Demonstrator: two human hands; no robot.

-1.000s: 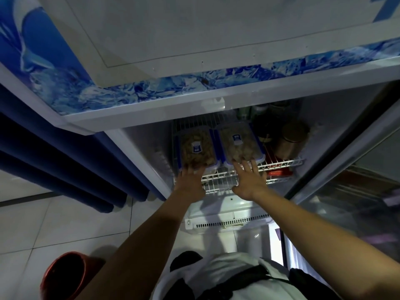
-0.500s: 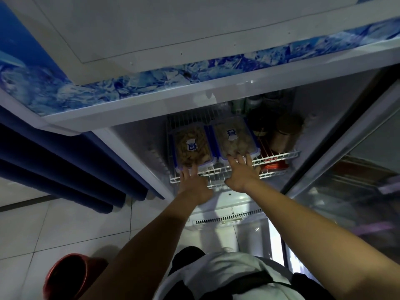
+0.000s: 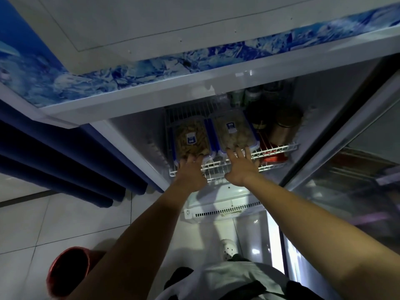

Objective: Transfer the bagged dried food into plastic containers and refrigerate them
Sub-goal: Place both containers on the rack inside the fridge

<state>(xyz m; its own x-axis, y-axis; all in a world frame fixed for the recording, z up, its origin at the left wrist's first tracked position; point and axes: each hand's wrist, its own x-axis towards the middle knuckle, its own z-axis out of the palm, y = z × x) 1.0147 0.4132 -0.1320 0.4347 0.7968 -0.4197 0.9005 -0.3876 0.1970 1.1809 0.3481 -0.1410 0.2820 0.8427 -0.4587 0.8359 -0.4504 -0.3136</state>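
Two clear plastic containers with blue clips and blue labels sit side by side on the white wire shelf [image 3: 279,149] inside the open fridge. The left container [image 3: 191,138] and the right container [image 3: 234,132] both hold brownish dried food. My left hand [image 3: 190,173] has its fingertips against the near end of the left container. My right hand [image 3: 241,167] presses straight, spread fingers on the near end of the right container. Neither hand curls round anything.
Dark jars and a bronze tin [image 3: 283,126] stand to the right on the same shelf, with cans [image 3: 249,97] behind. The glass fridge door [image 3: 346,180] stands open at right. A blue curtain [image 3: 60,161] hangs at left; a red bucket [image 3: 69,271] stands on the tiled floor.
Both containers have slid a little deeper onto the shelf under my fingertips. The view has shifted slightly.
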